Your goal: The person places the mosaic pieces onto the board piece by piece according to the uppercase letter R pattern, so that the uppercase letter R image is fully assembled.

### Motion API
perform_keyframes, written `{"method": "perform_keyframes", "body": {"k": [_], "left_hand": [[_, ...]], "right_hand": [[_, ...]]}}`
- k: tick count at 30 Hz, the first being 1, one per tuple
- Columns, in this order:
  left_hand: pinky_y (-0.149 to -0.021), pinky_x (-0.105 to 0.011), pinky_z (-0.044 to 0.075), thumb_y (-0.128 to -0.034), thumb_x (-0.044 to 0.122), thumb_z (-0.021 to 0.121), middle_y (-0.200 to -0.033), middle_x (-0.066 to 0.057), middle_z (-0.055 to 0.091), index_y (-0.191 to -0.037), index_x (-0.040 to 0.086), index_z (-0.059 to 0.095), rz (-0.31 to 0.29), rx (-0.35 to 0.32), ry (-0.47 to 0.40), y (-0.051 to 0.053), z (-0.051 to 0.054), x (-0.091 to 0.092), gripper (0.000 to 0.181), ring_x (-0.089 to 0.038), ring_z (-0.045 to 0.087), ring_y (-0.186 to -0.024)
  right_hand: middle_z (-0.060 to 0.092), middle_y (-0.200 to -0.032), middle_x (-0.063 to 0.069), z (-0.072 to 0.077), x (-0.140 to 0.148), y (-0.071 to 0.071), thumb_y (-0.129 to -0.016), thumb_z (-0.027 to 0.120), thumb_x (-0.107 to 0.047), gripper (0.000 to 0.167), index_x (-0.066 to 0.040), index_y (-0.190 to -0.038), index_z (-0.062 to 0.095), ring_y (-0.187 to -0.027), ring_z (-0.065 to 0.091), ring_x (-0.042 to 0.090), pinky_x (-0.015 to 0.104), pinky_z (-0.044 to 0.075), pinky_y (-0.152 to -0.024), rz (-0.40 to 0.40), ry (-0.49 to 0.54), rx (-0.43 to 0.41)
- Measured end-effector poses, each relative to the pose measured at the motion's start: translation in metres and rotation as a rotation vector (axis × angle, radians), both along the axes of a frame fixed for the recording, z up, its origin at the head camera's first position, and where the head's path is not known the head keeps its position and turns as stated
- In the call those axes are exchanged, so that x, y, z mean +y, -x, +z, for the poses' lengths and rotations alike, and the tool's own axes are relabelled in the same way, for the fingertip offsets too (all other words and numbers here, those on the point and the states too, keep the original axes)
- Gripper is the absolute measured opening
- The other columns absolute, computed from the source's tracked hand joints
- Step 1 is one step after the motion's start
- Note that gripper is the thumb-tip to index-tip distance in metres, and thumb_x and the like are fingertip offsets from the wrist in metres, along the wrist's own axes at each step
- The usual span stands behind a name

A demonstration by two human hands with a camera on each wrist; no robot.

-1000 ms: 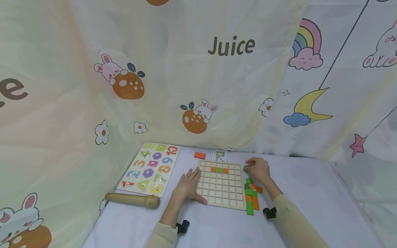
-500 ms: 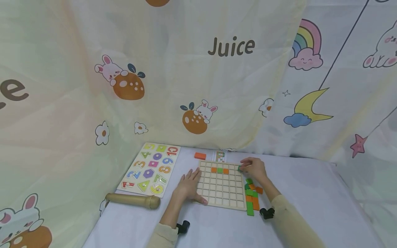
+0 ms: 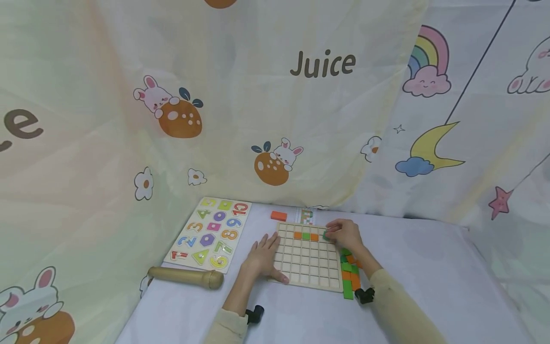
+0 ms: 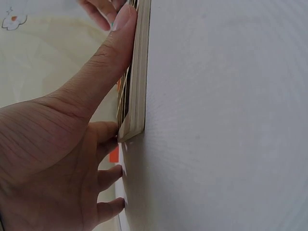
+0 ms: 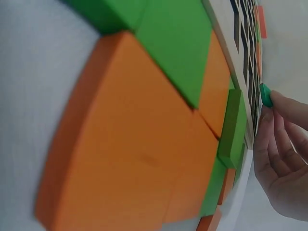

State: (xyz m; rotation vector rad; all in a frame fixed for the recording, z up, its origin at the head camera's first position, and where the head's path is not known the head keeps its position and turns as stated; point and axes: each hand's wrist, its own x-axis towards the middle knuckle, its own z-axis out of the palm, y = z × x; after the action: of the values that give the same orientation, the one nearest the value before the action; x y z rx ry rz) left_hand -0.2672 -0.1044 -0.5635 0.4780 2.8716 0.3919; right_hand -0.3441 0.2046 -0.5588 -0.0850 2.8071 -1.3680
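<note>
In the head view a wooden grid board [image 3: 305,259] lies on the white table. My left hand [image 3: 260,258] rests on its left edge, fingers spread; the left wrist view shows the thumb [image 4: 98,62] along the near edge. My right hand [image 3: 345,234] is over the board's upper right cells. Between thumb and fingers it pinches a small teal-green tile [image 5: 265,95], partly hidden by the fingertips. Up in the grid sit an orange tile [image 3: 298,235], a green tile [image 3: 306,236] and another orange tile [image 3: 314,237] in a row.
Several loose orange and green tiles [image 3: 347,282] lie along the board's right edge. Behind the board are an orange block [image 3: 279,216] and a pattern card [image 3: 307,216]. To the left lie a number puzzle board [image 3: 197,244] and a gold toy microphone [image 3: 186,277].
My right hand has moved left with the teal-green tile, from beside the board's right edge to above its upper right cells. The left hand stays in place on the board.
</note>
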Motion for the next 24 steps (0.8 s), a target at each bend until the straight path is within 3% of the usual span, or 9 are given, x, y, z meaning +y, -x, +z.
{"method": "perform_keyframes", "body": {"k": [24], "left_hand": [[-0.126,-0.061,0.021,-0.0572,0.071,0.091,-0.174,-0.011,0.019,-0.165,0.006,0.028,0.006,-0.016,-0.013,0.0,0.001,0.0,0.14,-0.04,0.016,-0.159]], "right_hand": [[0.078,-0.088,0.001,-0.004,-0.015,-0.003,-0.087,0.085,-0.01,0.021,-0.006,-0.106,0.078,-0.08,0.072,0.017,0.041,0.062,-0.079,0.024,-0.054,0.021]]}}
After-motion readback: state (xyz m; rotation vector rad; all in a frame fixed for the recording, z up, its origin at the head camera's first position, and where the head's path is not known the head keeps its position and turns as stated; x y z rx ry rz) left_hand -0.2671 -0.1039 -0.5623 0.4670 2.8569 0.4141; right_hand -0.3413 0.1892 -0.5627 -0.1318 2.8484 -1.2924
